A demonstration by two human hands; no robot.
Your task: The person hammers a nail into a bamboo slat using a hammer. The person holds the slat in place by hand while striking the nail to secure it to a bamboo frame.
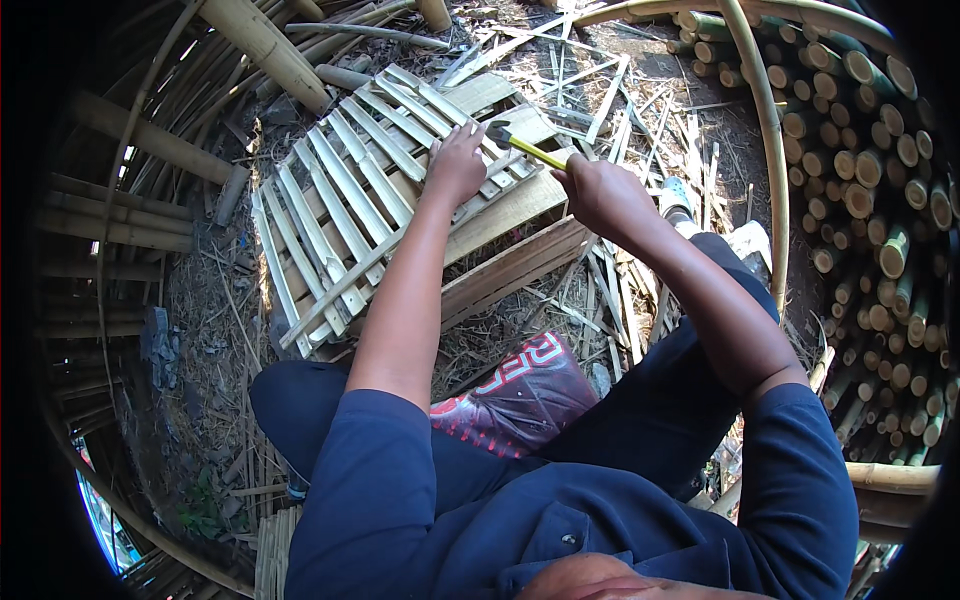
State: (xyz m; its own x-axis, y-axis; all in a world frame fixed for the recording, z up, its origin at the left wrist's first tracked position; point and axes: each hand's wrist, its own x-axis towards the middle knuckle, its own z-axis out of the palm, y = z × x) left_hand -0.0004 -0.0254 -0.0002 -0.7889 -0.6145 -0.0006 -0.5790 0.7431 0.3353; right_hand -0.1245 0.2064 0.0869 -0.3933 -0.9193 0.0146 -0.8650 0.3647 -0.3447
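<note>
A panel of pale split-bamboo slats (360,180), with crosspieces across its ends, lies in front of me on a wooden crate (515,265). My left hand (458,165) is at the panel's right part, its fingers closed over a slat near the crosspiece; whether they also pinch something small is hidden. My right hand (605,200) grips a hammer (537,152) by its yellow handle. The dark hammer head is just right of my left fingers, above the slat ends.
Stacked cut bamboo poles (870,170) fill the right side behind a curved bamboo rail (765,130). Bamboo scraps (620,290) litter the ground. A dark red printed bag (525,395) lies between my legs. A thick bamboo post (265,50) stands at the far left.
</note>
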